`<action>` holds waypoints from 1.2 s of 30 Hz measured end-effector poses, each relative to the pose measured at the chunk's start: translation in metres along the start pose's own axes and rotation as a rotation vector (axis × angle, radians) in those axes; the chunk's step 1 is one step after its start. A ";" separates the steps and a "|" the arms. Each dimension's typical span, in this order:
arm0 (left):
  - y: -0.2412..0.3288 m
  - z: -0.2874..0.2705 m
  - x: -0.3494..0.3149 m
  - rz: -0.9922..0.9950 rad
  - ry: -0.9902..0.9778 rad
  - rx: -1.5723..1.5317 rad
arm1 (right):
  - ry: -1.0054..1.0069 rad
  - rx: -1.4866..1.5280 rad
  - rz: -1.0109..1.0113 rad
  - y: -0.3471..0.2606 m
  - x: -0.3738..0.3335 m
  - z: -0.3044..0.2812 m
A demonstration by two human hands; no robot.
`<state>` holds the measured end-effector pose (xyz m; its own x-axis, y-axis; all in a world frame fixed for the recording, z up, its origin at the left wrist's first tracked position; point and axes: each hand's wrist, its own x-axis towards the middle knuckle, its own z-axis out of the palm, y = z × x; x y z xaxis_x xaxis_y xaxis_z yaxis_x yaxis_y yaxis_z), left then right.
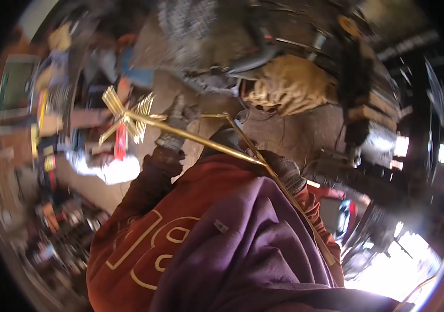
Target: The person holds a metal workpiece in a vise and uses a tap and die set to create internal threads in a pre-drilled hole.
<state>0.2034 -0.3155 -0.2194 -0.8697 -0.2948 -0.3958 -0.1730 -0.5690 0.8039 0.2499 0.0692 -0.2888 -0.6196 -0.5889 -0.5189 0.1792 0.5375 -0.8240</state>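
A long gold-coloured metal rod frame [206,142] slants across in front of my body. Its left end carries a star-like cluster of short gold bars [123,113]. A second gold rod [294,200] meets the long one at an angle and runs down along my right side. My left hand [177,115], in a greyish glove, is closed around the frame close to the cluster. Near the joint of the rods, my right hand [287,170], also gloved, grips the frame; its fingers are partly hidden behind the rod.
A tan cloth bundle [292,86] lies ahead on the brown ground. Left of me are a bright white bag-like thing [110,167] and a red object [121,141]. Stacked blocks [375,117] stand at right. Blurred clutter fills the lower left.
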 end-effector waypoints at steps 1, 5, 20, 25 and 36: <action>-0.009 -0.018 -0.012 0.014 0.074 0.010 | 0.021 -0.144 -0.072 -0.032 -0.014 -0.005; -0.018 -0.026 -0.057 -0.103 0.423 -0.076 | 0.021 -0.194 -0.113 -0.105 -0.037 -0.015; -0.120 -0.236 -0.152 -0.192 0.503 0.252 | -0.244 -0.543 -0.206 -0.149 0.099 0.051; -0.197 -0.357 -0.157 0.274 0.356 0.528 | -0.313 -0.705 -0.233 -0.226 0.158 0.121; -0.003 -0.348 -0.200 0.079 0.669 0.436 | -0.722 -0.911 -0.383 -0.381 0.279 0.344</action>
<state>0.5386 -0.5218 -0.2973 -0.4496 -0.7979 -0.4015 -0.4077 -0.2166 0.8871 0.2712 -0.5074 -0.1981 0.1039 -0.8457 -0.5234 -0.7017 0.3107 -0.6412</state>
